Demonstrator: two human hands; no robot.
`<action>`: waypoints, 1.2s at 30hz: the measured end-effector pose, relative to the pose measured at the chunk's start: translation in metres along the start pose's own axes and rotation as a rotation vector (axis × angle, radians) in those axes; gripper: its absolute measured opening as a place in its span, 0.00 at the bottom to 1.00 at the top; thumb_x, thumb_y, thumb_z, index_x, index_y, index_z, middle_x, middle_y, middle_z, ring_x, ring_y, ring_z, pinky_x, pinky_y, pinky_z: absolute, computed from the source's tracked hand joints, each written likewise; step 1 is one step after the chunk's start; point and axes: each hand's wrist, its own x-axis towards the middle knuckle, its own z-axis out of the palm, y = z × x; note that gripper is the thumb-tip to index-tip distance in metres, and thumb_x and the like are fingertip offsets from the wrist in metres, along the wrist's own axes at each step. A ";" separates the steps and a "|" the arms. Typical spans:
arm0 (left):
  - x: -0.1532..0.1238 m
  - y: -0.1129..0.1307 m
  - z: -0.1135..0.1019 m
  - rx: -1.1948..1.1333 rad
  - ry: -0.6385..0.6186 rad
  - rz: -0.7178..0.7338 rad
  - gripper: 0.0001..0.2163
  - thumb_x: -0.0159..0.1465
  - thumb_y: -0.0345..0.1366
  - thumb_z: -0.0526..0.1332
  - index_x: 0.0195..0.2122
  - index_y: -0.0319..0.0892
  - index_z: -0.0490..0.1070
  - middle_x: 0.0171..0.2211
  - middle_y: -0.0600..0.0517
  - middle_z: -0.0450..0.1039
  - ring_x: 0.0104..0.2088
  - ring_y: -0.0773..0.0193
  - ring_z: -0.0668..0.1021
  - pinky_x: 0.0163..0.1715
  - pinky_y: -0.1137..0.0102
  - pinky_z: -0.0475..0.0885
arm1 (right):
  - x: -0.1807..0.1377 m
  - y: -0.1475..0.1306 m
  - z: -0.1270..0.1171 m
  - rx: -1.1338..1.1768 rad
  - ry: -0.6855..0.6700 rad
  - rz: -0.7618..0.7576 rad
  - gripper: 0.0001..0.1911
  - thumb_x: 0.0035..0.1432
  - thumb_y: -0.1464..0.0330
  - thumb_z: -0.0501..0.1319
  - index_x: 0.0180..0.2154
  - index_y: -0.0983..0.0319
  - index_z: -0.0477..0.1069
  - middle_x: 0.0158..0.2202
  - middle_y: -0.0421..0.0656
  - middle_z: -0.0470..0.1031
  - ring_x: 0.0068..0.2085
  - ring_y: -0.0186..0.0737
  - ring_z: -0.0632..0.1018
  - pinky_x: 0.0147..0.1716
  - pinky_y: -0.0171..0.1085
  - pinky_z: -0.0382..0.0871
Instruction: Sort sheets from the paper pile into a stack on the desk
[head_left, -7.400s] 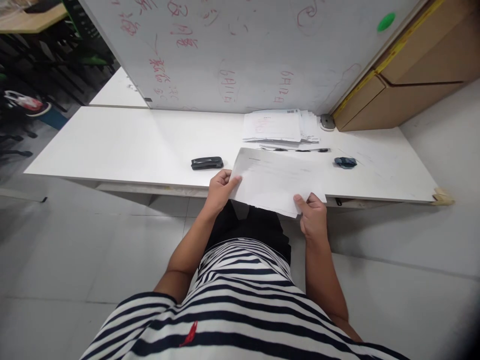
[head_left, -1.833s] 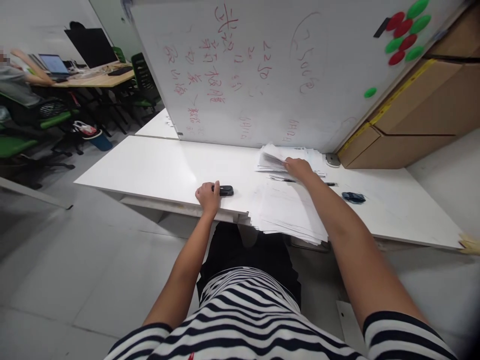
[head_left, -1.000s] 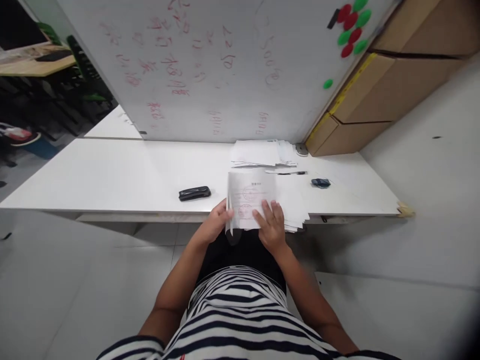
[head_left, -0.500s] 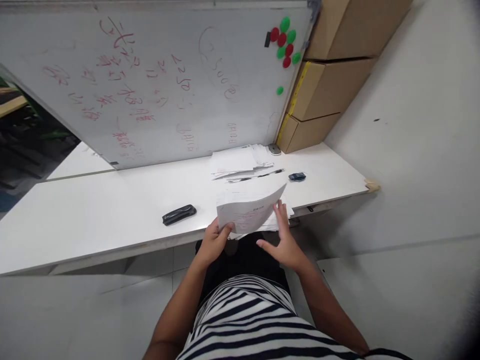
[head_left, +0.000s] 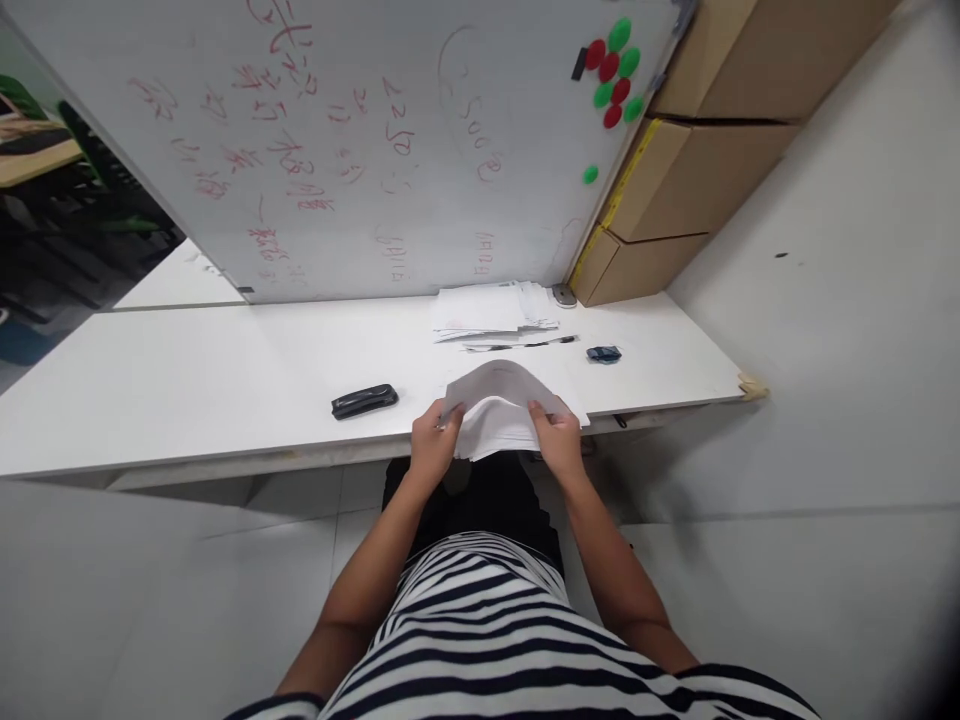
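A bent paper (head_left: pixel 501 381) is pinched at its two sides by the left hand (head_left: pixel 433 440) and right hand (head_left: pixel 559 440), apparently to keep its middle bowed up, over white sheets (head_left: pixel 495 430) at the desk's (head_left: pixel 225 380) front edge. The stapler (head_left: pixel 364 401) is set beside the left hand, probably for easy reach. Behind, a paper pile (head_left: pixel 478 309), pen (head_left: pixel 568 340) and small dark-blue item (head_left: pixel 604 355) are spread, and the desk's back is blocked by the whiteboard (head_left: pixel 420 150) and boxes (head_left: pixel 637 268).

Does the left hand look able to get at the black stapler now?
Probably yes: the black stapler lies on the white tabletop near the left hand, with nothing between them. That hand grips the bowed paper, though, so it would likely have to let go first.
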 end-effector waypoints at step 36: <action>0.033 0.001 -0.026 -0.412 -0.297 -0.365 0.23 0.49 0.51 0.69 0.40 0.38 0.77 0.40 0.45 0.79 0.36 0.56 0.80 0.35 0.65 0.74 | 0.003 0.011 -0.007 0.337 -0.047 0.179 0.22 0.49 0.56 0.67 0.43 0.62 0.74 0.43 0.47 0.80 0.45 0.48 0.79 0.46 0.47 0.71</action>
